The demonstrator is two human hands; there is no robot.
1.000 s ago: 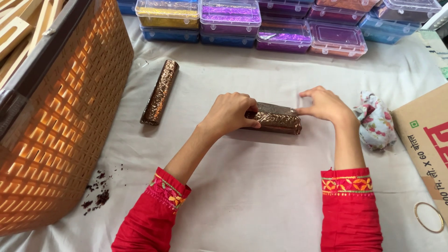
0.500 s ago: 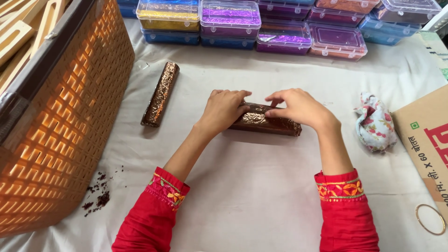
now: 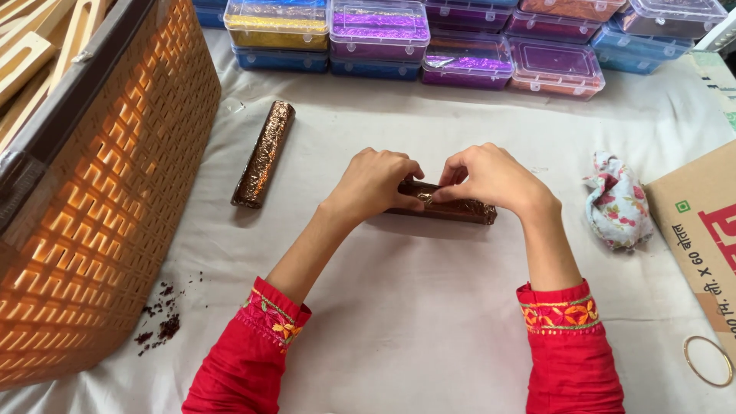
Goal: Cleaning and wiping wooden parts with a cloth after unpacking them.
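1. Orange lattice basket (image 3: 107,222): stands at the far left on the white cloth (image 3: 414,322). Pale wooden frames (image 3: 38,38) lie inside it. Dark crumbs (image 3: 157,330) are scattered on the cloth at its base.
2. Finished foil-wrapped bar (image 3: 263,153): long, brown, glossy, embossed pattern. It lies alone, just right of the basket, well apart from both hands.
3. Left hand (image 3: 374,184): fingers curled shut over the left end of the foil-wrapped bar in work (image 3: 452,208), pressing it to the cloth.
4. Foil-wrapped bar in work: rectangular, dark brown, shiny, crinkled foil. It lies flat at the centre of the cloth, between the hands; only its right half is visible.
5. Right hand (image 3: 491,178): fingertips pinched closed on the foil at the bar's top edge, near the left hand.
6. Clear lidded plastic boxes (image 3: 379,27): stacked in a row along the far edge. Contents are coloured material: yellow, purple, blue, orange.
7. Floral cloth bundle (image 3: 619,201): lies right of the hands.
8. Cardboard carton (image 3: 694,222): far right; contents not visible. A thin ring (image 3: 707,360) lies beside it.
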